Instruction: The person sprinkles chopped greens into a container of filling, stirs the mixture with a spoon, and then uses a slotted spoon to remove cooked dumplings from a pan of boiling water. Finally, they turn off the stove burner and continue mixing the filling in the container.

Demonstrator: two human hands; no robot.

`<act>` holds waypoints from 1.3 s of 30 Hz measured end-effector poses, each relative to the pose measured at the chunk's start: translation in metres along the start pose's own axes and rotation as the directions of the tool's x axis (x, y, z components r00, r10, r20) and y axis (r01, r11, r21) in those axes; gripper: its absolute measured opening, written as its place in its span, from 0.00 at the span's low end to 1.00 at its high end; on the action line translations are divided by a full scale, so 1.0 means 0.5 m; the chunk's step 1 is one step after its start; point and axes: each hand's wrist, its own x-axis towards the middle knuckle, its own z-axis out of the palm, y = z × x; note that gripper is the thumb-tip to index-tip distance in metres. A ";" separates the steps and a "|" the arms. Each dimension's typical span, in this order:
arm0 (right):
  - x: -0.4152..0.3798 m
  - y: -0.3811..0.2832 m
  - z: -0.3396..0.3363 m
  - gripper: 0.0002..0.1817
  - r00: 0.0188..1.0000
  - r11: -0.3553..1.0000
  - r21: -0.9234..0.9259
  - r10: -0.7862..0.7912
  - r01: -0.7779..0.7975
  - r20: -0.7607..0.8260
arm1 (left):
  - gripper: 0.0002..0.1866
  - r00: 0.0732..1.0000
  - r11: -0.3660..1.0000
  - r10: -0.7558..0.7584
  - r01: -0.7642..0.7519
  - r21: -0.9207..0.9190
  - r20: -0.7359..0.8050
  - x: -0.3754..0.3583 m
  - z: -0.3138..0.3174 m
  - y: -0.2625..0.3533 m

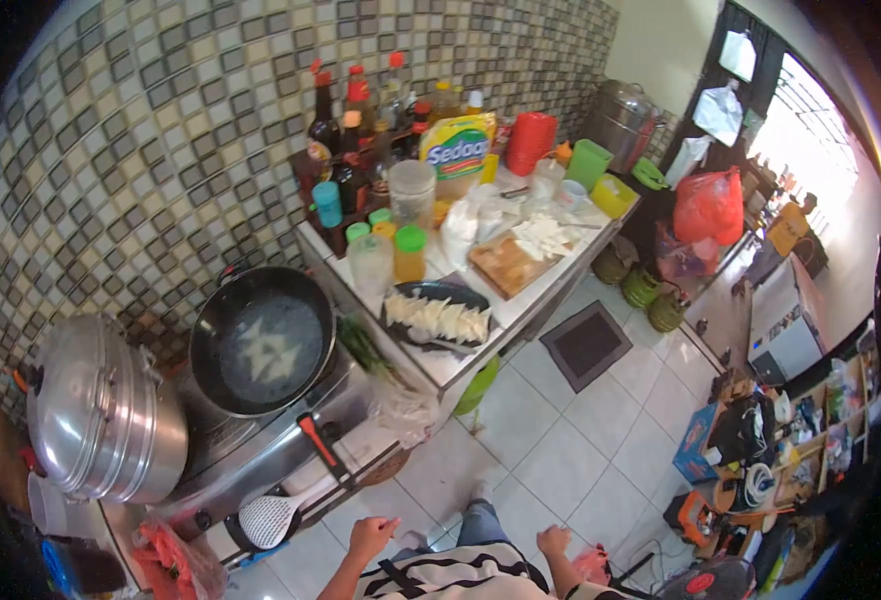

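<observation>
My left hand (371,539) hangs in front of my body, fingers loosely curled, nothing visible in it. Low on the other side, my right hand (554,541) is also curled and appears to hold nothing. Neither hand touches the counter or the stove. Nearest my left hand lies a white slotted spatula (270,521) at the stove's front edge. A black wok (217,318) sits on the stove, with several pale pieces (268,352) in bubbling liquid. To its right, a black tray (440,290) on the counter holds a row of pale strips (439,319).
A large steamer pot (111,410) stands left of the wok. Bottles (323,118), jars and a cutting board (509,264) with white pieces crowd the tiled counter. Green gas cylinders (641,287) and a dark mat (587,346) are on the floor. Another person (789,226) is far right.
</observation>
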 end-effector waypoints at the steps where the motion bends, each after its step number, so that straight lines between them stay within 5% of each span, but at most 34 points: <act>1: 0.004 0.018 -0.021 0.20 0.993 0.993 0.025 0.116 -0.116 0.027 | 0.19 1.000 1.000 -0.001 0.001 0.000 0.016 0.021 0.011 0.030; 7: 0.170 0.078 -0.040 0.27 0.950 0.964 0.049 0.247 -0.260 0.193 | 0.15 0.993 0.969 0.111 -0.119 -0.217 -0.050 0.157 0.121 0.182; 9: 0.261 0.072 -0.051 0.29 0.964 0.987 -0.004 0.159 -0.162 0.215 | 0.13 0.978 0.955 0.162 -0.188 -0.231 -0.129 0.205 0.157 0.234; 13: 0.479 -0.013 -0.152 0.26 0.943 0.952 -0.179 -0.196 0.249 0.270 | 0.13 0.997 0.981 0.044 -0.057 -0.188 -0.070 0.271 0.184 0.384; 17: 0.686 -0.135 -0.228 0.22 0.845 0.799 -0.280 -0.521 0.532 0.120 | 0.15 0.994 0.981 -0.001 -0.020 -0.192 -0.106 0.306 0.191 0.473; 19: 0.724 -0.214 -0.286 0.18 0.908 0.907 -0.050 -0.419 0.417 -0.025 | 0.16 0.994 0.981 -0.034 0.012 -0.194 -0.108 0.313 0.180 0.511; 23: 0.732 -0.339 -0.367 0.14 0.863 0.857 0.098 -0.499 0.505 -0.080 | 0.16 0.995 0.896 -0.044 -0.002 -0.444 -0.093 0.362 0.143 0.544; 27: 0.673 -0.362 -0.351 0.12 0.846 0.828 0.207 -0.469 0.521 -0.252 | 0.10 0.995 0.888 0.070 -0.094 -0.449 -0.069 0.431 0.096 0.577; 28: 0.666 -0.362 -0.351 0.12 0.848 0.831 0.203 -0.468 0.519 -0.251 | 0.10 0.992 0.884 0.111 -0.123 -0.452 -0.053 0.448 0.085 0.590; 29: 0.659 -0.363 -0.353 0.12 0.930 0.820 0.442 -0.347 0.363 -0.119 | 0.09 0.988 0.877 0.150 -0.153 -0.456 -0.043 0.467 0.072 0.605; 30: 0.654 -0.367 -0.361 0.11 0.968 0.757 0.633 -0.248 0.163 0.047 | 0.09 0.989 0.886 0.150 -0.142 -0.442 -0.017 0.472 0.051 0.637; 31: 0.657 -0.369 -0.376 0.11 0.966 0.762 0.626 -0.254 0.166 0.053 | 0.09 0.990 0.885 0.140 -0.135 -0.446 -0.022 0.477 0.038 0.661; 33: 0.671 -0.381 -0.431 0.10 0.967 0.524 0.851 -0.233 0.031 0.107 | 0.08 0.983 0.860 0.181 -0.152 -0.486 0.011 0.491 0.024 0.693; 39: 0.744 -0.563 -0.726 0.10 0.921 -0.045 0.984 -0.348 0.172 -0.177 | 0.09 0.993 0.792 0.120 -0.092 -0.603 0.006 0.551 0.017 0.742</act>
